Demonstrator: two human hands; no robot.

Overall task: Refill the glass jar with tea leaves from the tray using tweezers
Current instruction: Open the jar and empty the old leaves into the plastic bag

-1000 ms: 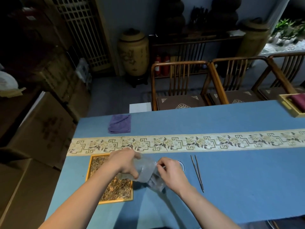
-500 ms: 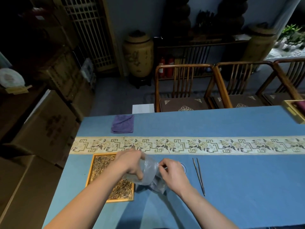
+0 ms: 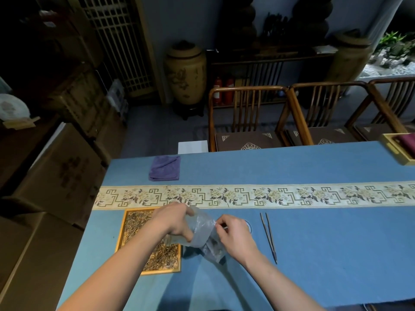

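Left hand (image 3: 173,221) grips tilted glass jar (image 3: 198,227) from above, fingers wrapped round it. Right hand (image 3: 235,236) pinches at the jar's mouth end; exact hold unclear. Tray (image 3: 125,234) of tea leaves (image 3: 139,223) under left hand. Tweezers (image 3: 268,236) lie on tabletop (image 3: 314,254) just right of right hand. Purple cloth (image 3: 165,168) beyond.

dim room | daylight top right | wide-angle edge bending | soft shadows

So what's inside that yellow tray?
The yellow tray holds a layer of dry brownish tea leaves. The left hand and the clear jar it grips cover the tray's right side, so what lies there cannot be seen.
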